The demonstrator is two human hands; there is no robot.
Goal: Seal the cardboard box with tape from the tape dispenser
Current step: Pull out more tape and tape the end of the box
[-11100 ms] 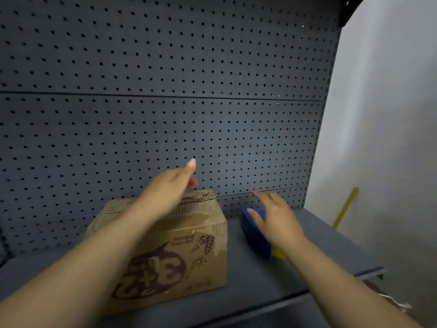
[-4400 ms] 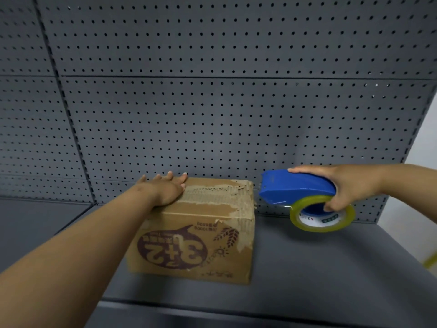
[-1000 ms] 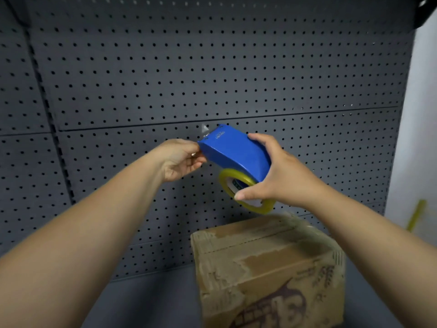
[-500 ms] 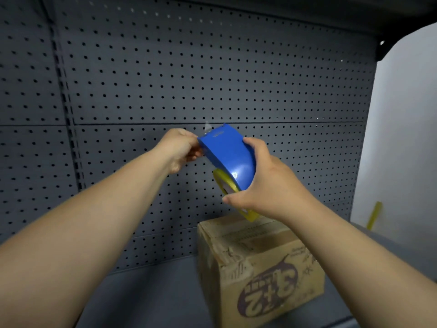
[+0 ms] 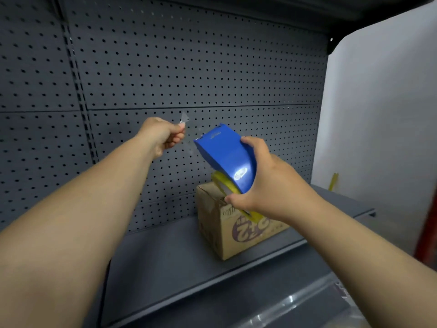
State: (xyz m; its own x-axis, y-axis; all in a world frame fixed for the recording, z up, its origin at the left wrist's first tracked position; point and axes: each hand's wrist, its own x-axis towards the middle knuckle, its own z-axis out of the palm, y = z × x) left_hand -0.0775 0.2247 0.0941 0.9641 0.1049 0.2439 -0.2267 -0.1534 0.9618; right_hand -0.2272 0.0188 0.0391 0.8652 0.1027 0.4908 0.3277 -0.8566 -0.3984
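A brown cardboard box [image 5: 238,233] with a purple logo stands on the grey shelf [image 5: 170,263], partly hidden behind my right hand. My right hand [image 5: 267,185] grips a blue tape dispenser [image 5: 227,157] with a yellowish tape roll [image 5: 224,183] under it, held in the air above the box's top. My left hand [image 5: 163,134] is up and to the left of the dispenser, its fingers pinched on the free end of clear tape [image 5: 185,119]. The thin strip between hand and dispenser is barely visible.
A dark grey pegboard wall [image 5: 189,67] rises behind the shelf. A white wall [image 5: 378,114] closes the right side, with a yellow stick [image 5: 334,181] leaning there. Clear plastic sheeting [image 5: 307,306] lies below the shelf's front edge.
My left hand has drawn away to the left from the dispenser's nose, pulling the tape end out. The dispenser has dropped lower and to the right, nearer the box.
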